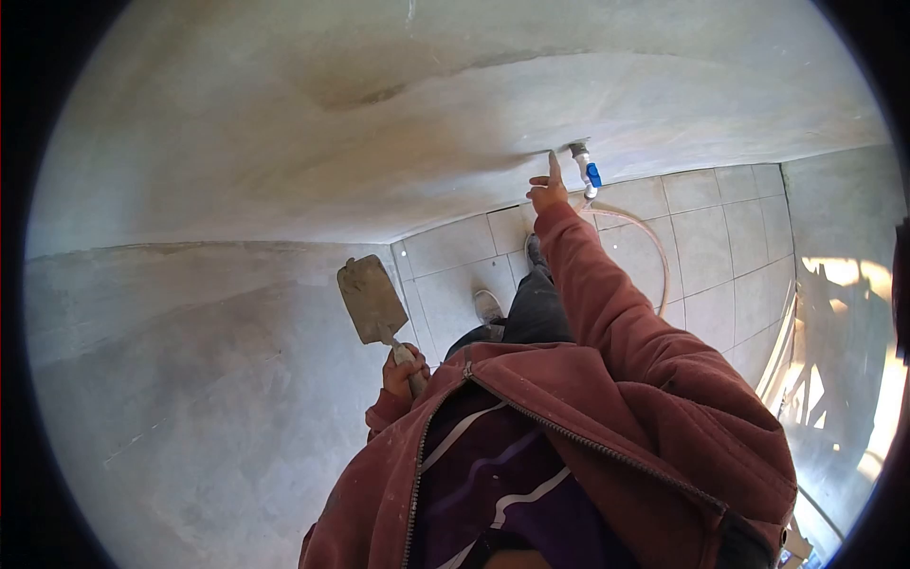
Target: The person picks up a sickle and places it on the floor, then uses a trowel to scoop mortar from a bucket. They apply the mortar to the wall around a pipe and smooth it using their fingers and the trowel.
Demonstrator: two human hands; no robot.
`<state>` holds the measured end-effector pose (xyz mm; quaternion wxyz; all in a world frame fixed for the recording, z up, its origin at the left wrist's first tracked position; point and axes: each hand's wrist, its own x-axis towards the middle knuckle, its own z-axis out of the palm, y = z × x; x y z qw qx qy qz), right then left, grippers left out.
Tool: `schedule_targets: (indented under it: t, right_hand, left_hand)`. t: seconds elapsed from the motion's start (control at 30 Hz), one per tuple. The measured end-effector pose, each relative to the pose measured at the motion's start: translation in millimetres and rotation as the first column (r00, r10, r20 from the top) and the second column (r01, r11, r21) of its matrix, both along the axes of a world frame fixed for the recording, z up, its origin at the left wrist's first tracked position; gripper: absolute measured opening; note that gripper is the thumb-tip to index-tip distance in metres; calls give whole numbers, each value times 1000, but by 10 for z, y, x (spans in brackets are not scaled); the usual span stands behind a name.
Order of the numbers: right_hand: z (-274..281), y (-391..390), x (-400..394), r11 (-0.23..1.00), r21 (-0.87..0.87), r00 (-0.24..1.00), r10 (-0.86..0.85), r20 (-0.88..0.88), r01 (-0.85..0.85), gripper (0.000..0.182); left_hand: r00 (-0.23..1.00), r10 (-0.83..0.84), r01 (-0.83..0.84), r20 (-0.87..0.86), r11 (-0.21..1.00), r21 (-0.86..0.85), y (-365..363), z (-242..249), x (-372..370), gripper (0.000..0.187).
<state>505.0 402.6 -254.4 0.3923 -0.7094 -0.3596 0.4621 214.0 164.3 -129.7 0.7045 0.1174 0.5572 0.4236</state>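
Note:
My left hand point(400, 372) is wrapped round the handle of a square-ended trowel point(372, 298), low at the left of my body. Its broad blade points up and away from me, coated in dried-looking grey-brown mortar. My right arm reaches forward, and my right hand point(547, 192) has its index finger stretched out, fingertip right at the grey plastered wall point(455, 142). Just right of that finger, a white tap point(583, 169) with a blue handle comes out of the wall. No tool shows in the right hand.
A pale hose point(662, 256) curves from below the tap across the tiled floor point(701, 232). Side walls rise at left point(180, 379) and right point(839, 213), the right one patched with sunlight. My shoes point(488, 305) stand close to the front wall.

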Motion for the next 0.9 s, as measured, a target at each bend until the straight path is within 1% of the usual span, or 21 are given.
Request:
schedule_targets:
  t: [0.03, 0.07, 0.1, 0.17, 0.2, 0.23, 0.3, 0.33, 0.4, 0.43, 0.47, 0.5, 0.53, 0.6, 0.63, 0.67, 0.7, 0.77, 0.9]
  right_hand:
    - [-38, -20, 27, 993, 107, 985, 23, 172, -42, 77]
    - [-86, -19, 45, 980, 188, 976, -96, 193, 60, 77]
    - [4, -11, 50, 981, 187, 977, -96, 192, 60, 77]
    - [246, 65, 65, 978, 67, 972, -205, 119, 198, 77]
    - [233, 143, 92, 978, 30, 973, -210, 98, 208, 75]
    - [223, 222, 112, 977, 34, 973, -211, 97, 209, 75]
    - [304, 320, 126, 962, -158, 940, -167, 299, 222, 75]
    - [384, 321, 109, 963, -153, 940, -169, 297, 222, 75]
    - [611, 294, 71, 940, -285, 910, -58, 411, 188, 75]
    - [715, 280, 65, 941, -282, 910, -60, 411, 189, 75]
    - [805, 272, 61, 938, -315, 892, 12, 452, 147, 74]
    - [837, 263, 53, 931, -349, 868, 85, 490, 106, 74]
    - [800, 288, 64, 931, -349, 867, 86, 490, 105, 74]
    - [663, 383, 105, 863, -494, 762, 249, 598, 105, 74]
    - [610, 416, 122, 863, -494, 763, 248, 598, 106, 74]
    - [557, 443, 143, 873, -479, 736, 265, 623, 92, 73]
    - [597, 437, 148, 881, -466, 708, 280, 649, 78, 72]
    - [685, 439, 137, 874, -479, 702, 292, 649, 79, 73]
    - [794, 354, -15, 855, -509, 680, 316, 662, 98, 75]
  left_hand:
    - [1000, 0, 0, 9, 1000, 20, -6, -9, -2, 22]
    - [1000, 2, -2, 17, 999, 36, -24, -22, -4, 22]
    - [1000, 2, -2, 16, 999, 35, -37, -29, -3, 22]
    - [1000, -6, 6, -5, 999, 36, -28, -34, -6, 22]
    - [1000, -8, 9, -6, 999, 40, -21, -33, -3, 22]
    - [1000, -3, 3, -22, 1000, 23, -20, -33, 2, 22]
    - [999, 3, -3, -38, 1000, 12, -20, -12, 28, 23]
    - [999, 9, -9, -45, 1000, 14, -18, 9, 44, 23]
    - [999, 14, -13, -53, 1000, 17, -22, 20, 43, 23]
    - [1000, 9, -9, -26, 1000, 25, -31, -5, 30, 23]
    - [1000, 5, -5, 2, 999, 33, -37, -27, 19, 23]
    - [1000, 6, -6, 4, 999, 35, -35, -26, 17, 23]
    - [1000, 1, -1, -7, 1000, 26, -29, -5, 26, 22]
    - [1000, -3, 3, -17, 1000, 17, -33, -12, 26, 22]
    - [1000, -1, 1, -12, 1000, 26, -40, -39, 15, 22]
    - [1000, 0, 0, -7, 999, 35, -46, -56, 8, 22]
    - [1000, -4, 4, -6, 999, 35, -45, -41, 13, 22]
    - [999, -10, 11, -35, 1000, 25, -28, -8, 23, 22]
    - [1000, -23, 24, -16, 999, 26, -27, -23, -1, 23]
